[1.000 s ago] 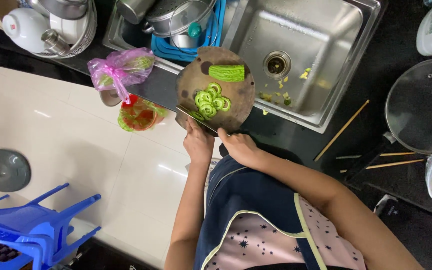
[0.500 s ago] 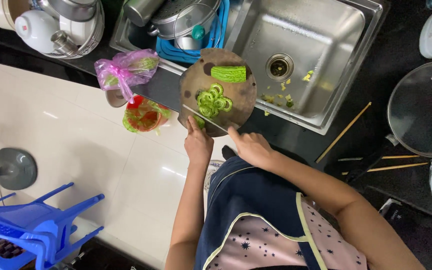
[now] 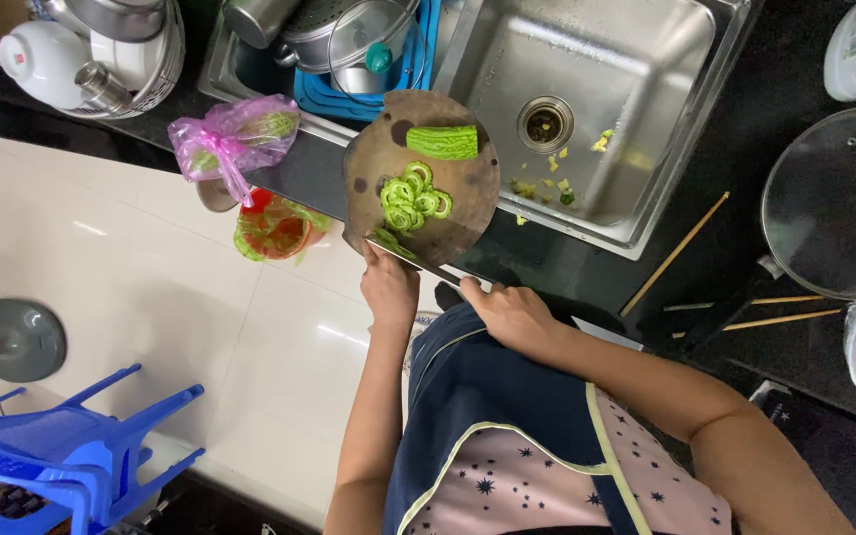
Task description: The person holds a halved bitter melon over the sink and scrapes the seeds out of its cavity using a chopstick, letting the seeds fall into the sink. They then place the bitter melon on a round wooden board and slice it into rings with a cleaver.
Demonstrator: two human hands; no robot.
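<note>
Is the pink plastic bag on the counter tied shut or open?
Tied shut. The pink plastic bag is gathered into a knot with loose ends sticking out, and green vegetables show through it, beside the round cutting board.

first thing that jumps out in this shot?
The round wooden cutting board at the counter edge beside the steel sink, with bright green vegetable slices heaped at its middle and an uncut green chunk at its far side. At its near rim, the left hand steadies the board and the right hand holds a knife.

Glossy pale floor tiles [image 3: 111,248], black counter [image 3: 745,59]
</note>
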